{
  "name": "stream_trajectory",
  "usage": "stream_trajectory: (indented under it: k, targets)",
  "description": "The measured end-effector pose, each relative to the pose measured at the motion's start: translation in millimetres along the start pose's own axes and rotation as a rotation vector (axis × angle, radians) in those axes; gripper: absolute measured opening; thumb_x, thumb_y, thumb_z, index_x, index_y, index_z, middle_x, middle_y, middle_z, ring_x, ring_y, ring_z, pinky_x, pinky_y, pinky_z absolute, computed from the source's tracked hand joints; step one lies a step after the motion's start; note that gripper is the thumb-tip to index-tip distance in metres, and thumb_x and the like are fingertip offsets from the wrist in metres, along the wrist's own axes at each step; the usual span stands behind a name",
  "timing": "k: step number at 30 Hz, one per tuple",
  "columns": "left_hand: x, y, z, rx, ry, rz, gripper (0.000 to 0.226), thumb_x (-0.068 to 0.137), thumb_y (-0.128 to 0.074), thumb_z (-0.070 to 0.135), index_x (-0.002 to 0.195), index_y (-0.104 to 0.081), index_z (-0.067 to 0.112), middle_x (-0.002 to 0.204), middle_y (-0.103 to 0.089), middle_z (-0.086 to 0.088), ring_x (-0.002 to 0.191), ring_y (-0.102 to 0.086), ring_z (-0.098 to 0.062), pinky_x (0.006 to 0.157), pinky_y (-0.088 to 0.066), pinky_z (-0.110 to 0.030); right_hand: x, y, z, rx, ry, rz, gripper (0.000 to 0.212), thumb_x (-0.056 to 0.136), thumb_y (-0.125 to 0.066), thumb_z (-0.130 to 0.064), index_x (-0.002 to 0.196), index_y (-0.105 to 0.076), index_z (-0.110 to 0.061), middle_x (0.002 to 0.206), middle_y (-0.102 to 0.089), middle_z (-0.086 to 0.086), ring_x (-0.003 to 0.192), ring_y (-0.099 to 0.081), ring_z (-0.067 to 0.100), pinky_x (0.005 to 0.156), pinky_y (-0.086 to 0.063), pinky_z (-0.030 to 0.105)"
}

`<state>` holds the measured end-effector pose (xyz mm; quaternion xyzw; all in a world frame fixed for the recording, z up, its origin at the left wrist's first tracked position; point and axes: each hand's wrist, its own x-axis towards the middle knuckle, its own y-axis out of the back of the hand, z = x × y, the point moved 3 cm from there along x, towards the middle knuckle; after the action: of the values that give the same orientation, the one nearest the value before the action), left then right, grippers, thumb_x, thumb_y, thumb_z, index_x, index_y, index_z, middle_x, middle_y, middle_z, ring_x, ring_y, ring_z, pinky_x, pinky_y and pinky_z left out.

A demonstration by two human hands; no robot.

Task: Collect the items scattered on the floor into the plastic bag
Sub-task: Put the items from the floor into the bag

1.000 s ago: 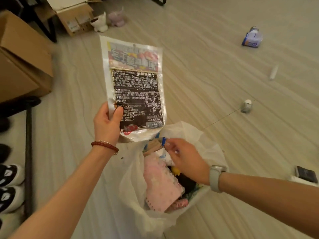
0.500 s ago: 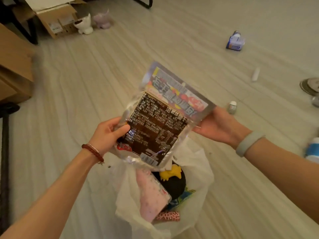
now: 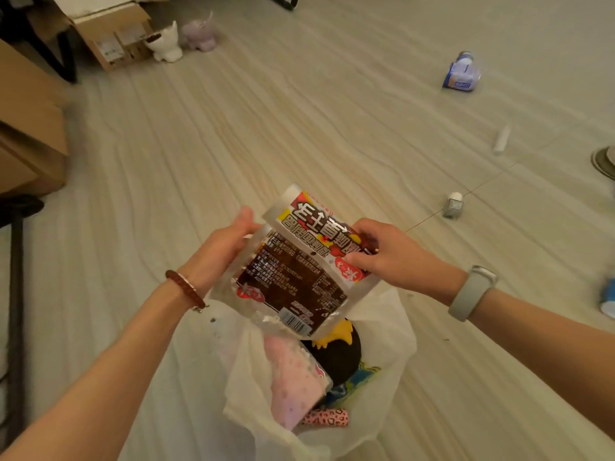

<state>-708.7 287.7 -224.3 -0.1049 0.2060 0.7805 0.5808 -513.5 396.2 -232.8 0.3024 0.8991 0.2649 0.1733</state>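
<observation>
A silver snack packet [image 3: 293, 287] with a dark printed panel and a red-and-yellow top hangs right above the mouth of the white plastic bag [image 3: 396, 331]. My left hand [image 3: 223, 254] holds the packet's left edge. My right hand [image 3: 382, 257] pinches its top, which is folded forward and down. Inside the bag lie a pink packet [image 3: 293, 377], a black item with a yellow part [image 3: 336, 357] and a pink leopard-print roll [image 3: 327, 418].
On the floor to the right lie a blue-and-white pack [image 3: 461, 73], a white tube [image 3: 501, 138], a small capped bottle [image 3: 453, 204] and a blue item [image 3: 608, 297] at the frame edge. Cardboard boxes [image 3: 30, 128] stand at the left, two small figurines [image 3: 164, 44] at the back.
The packet has come down from upright to just over the bag mouth. My right hand left the bag, took the packet's top and folded it over.
</observation>
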Motion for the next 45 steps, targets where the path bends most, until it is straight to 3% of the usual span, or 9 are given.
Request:
stream_trajectory:
  k: [6,11,16,19,23,30,33,38,45]
  targets:
    - [-2.1,-23.7,4.8,0.239,-0.248,0.194,0.068,0.07,-0.053,0.061,0.076,-0.055,-0.007,0.069,-0.05,-0.008,0.065,-0.046,-0.015,0.064,-0.037,-0.032,-18.8,-8.1,-11.1,-0.021,0.09,-0.184,0.01,0.088,-0.056,-0.029,0.088,-0.047,-0.026,0.086,-0.057,-0.012,0.075,-0.057,0.003,0.063,-0.045,0.011]
    - [-6.0,-36.8,-4.9,0.255,-0.221,0.056,0.016,0.087,-0.056,0.029,0.089,-0.064,0.016,0.091,-0.066,-0.011,0.081,-0.062,-0.029,0.072,-0.05,-0.033,-36.6,-2.9,-1.5,0.034,-0.007,-0.208,0.017,0.093,-0.046,-0.025,0.098,-0.055,-0.011,0.086,-0.062,-0.006,0.076,-0.061,0.011,0.065,-0.048,0.021]
    - [-9.1,-8.1,-48.9,0.512,0.073,0.404,0.054,0.082,-0.052,0.052,0.119,-0.049,0.012,0.118,-0.053,-0.007,0.09,-0.051,-0.016,0.077,-0.042,-0.025,-54.5,2.2,31.4,-0.036,-0.181,-0.115,0.011,0.093,-0.048,-0.021,0.091,-0.055,-0.013,0.09,-0.062,0.008,0.082,-0.061,0.024,0.067,-0.046,0.027]
    - [-29.5,-23.1,-74.7,0.648,0.24,0.224,0.063,0.07,-0.056,0.066,0.112,-0.042,0.021,0.102,-0.053,-0.001,0.085,-0.053,-0.018,0.071,-0.041,-0.027,-59.6,5.5,43.6,0.071,-0.322,0.121,0.014,0.093,-0.049,-0.02,0.087,-0.056,-0.01,0.084,-0.063,0.009,0.078,-0.062,0.029,0.069,-0.048,0.034]
    - [-38.0,-23.2,-82.5,0.619,0.055,0.369,0.015,0.086,-0.058,0.029,0.087,-0.051,0.017,0.074,-0.059,-0.002,0.062,-0.052,-0.017,0.052,-0.038,-0.011,-58.5,-15.3,38.4,0.189,-0.364,0.182,0.015,0.093,-0.048,-0.021,0.085,-0.056,-0.012,0.085,-0.062,0.009,0.07,-0.06,0.02,0.062,-0.046,0.03]
    - [-29.1,12.7,-41.3,0.391,-0.155,0.555,0.002,0.084,-0.061,0.016,0.083,-0.061,0.015,0.07,-0.057,0.007,0.064,-0.055,0.003,0.056,-0.038,-0.004,-23.1,-116.9,-13.8,0.213,-0.326,0.088,0.031,0.099,-0.029,-0.018,0.118,-0.042,0.003,0.113,-0.056,0.021,0.106,-0.055,0.036,0.084,-0.043,0.034]
    - [-27.8,19.8,-46.4,0.461,-0.088,0.539,0.014,0.084,-0.062,0.024,0.089,-0.064,0.011,0.079,-0.061,-0.003,0.074,-0.055,-0.016,0.058,-0.037,-0.01,-12.3,-155.5,-25.0,-0.155,-0.205,-0.211,0.031,0.097,-0.031,-0.017,0.104,-0.055,0.002,0.106,-0.061,0.024,0.098,-0.059,0.039,0.073,-0.043,0.034]
    - [-31.4,22.3,-55.6,0.65,-0.047,0.535,0.038,0.085,-0.058,0.035,0.115,-0.056,0.012,0.113,-0.054,-0.011,0.084,-0.056,-0.023,0.078,-0.044,-0.031,-21.8,-120.1,-9.3,-0.276,-0.073,-0.049,0.024,0.094,-0.038,-0.026,0.104,-0.055,-0.012,0.099,-0.067,0.011,0.087,-0.061,0.031,0.068,-0.045,0.035]
    - [-7.9,-75.5,37.2,0.781,-0.541,0.337,0.046,0.081,-0.042,0.039,0.118,-0.055,0.014,0.12,-0.053,-0.01,0.113,-0.049,-0.029,0.094,-0.037,-0.043,-89.7,-11.2,49.5,-0.151,-0.114,0.236,0.028,0.091,-0.042,-0.008,0.117,-0.054,-0.01,0.113,-0.059,0.005,0.103,-0.056,0.017,0.085,-0.04,0.018]
